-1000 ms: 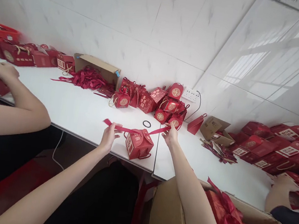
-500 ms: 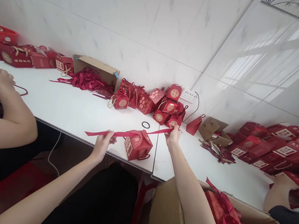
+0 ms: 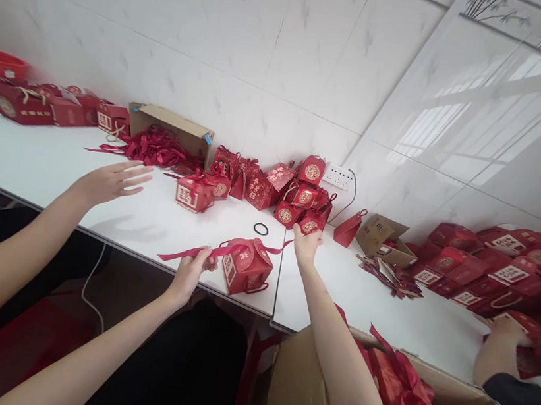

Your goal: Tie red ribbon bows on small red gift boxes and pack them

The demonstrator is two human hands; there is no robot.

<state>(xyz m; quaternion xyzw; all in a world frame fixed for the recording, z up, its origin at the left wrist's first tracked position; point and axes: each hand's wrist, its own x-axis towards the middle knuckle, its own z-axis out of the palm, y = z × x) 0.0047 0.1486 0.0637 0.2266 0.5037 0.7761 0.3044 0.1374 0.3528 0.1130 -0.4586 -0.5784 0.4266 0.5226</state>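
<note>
Low in the middle of the frame, a red gift box (image 3: 246,272) sits at the white table's (image 3: 149,213) near edge. The left hand (image 3: 194,269) and right hand (image 3: 305,244) each pinch a red ribbon (image 3: 184,254) – it runs over the box top.

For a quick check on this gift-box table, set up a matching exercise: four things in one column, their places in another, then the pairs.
Things:
1. ribbon
2. black ring
3. socket strip
4. cardboard box

Places:
A. on the wall
B. below the table edge, by the right arm
C. held between left hand and right hand
D. flat on the table behind the nearest red box

Pairs: 1-C, 2-D, 3-A, 4-B
</note>
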